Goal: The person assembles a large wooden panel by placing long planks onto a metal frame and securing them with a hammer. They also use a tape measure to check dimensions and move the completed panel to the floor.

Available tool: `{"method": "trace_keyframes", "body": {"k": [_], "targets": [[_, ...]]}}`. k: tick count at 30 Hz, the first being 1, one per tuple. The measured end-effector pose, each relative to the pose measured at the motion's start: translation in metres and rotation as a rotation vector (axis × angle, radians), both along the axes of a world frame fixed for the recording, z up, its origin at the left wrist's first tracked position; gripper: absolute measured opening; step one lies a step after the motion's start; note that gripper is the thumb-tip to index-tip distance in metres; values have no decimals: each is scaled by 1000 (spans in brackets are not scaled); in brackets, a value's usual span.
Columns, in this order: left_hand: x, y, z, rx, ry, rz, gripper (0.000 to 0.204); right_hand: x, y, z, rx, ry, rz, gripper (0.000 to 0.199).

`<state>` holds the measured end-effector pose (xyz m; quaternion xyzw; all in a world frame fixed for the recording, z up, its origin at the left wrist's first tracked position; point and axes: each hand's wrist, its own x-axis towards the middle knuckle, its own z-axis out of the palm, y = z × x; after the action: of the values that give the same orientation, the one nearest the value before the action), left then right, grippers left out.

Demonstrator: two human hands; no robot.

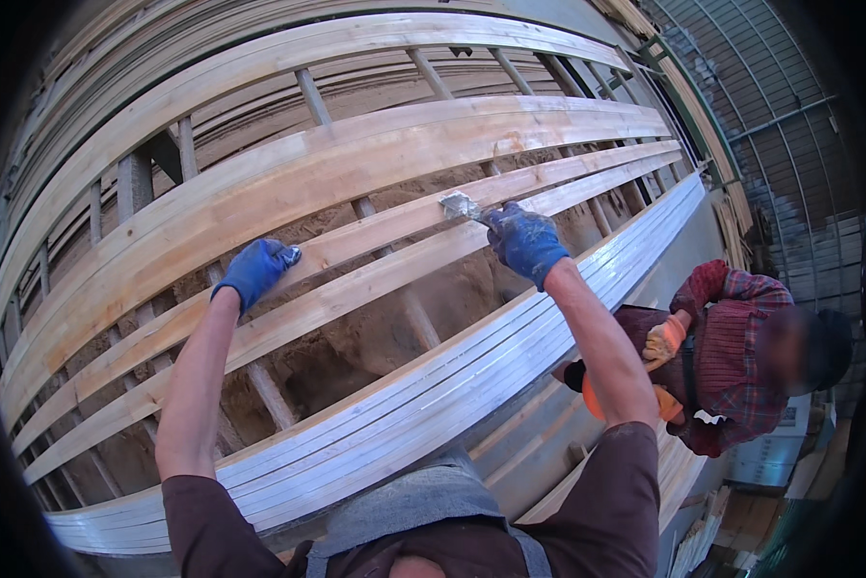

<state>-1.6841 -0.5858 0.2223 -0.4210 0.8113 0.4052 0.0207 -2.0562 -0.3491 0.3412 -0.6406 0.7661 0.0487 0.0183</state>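
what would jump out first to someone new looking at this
Probably the blue gloves near the middle: the right hand grips a smeared scraper at a narrow board, with the left hand farther left along it. Next, the whitish boards curving across below, and a co-worker in red plaid sleeves at the right.

Before you, spaced boards (385, 227) lie across crossbars (418, 318), the packed row (404, 405) nearest your body. A scraper (461, 205) is over one of them, right of your left hand (254, 274); a co-worker (741, 356) stands at your right.
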Motion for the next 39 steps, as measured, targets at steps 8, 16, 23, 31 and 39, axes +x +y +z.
{"method": "trace_keyframes", "body": {"k": [8,16,23,31,39], "targets": [[2,-1,4,38,-51,-5,44,-2,14,27,-28,21,10,32],[6,-9,-8,106,41,-11,42,7,11,-11,-125,20,-37,29],[11,-10,-15,67,-1,-13,48,22,31,-1,-132,132,-26,43],[0,-2,0,-4,-50,-38,48,11,11,-8,185,112,42,32],[3,-2,-3,-17,8,-19,43,-27,-29,38,-32,64,83,28]]}}
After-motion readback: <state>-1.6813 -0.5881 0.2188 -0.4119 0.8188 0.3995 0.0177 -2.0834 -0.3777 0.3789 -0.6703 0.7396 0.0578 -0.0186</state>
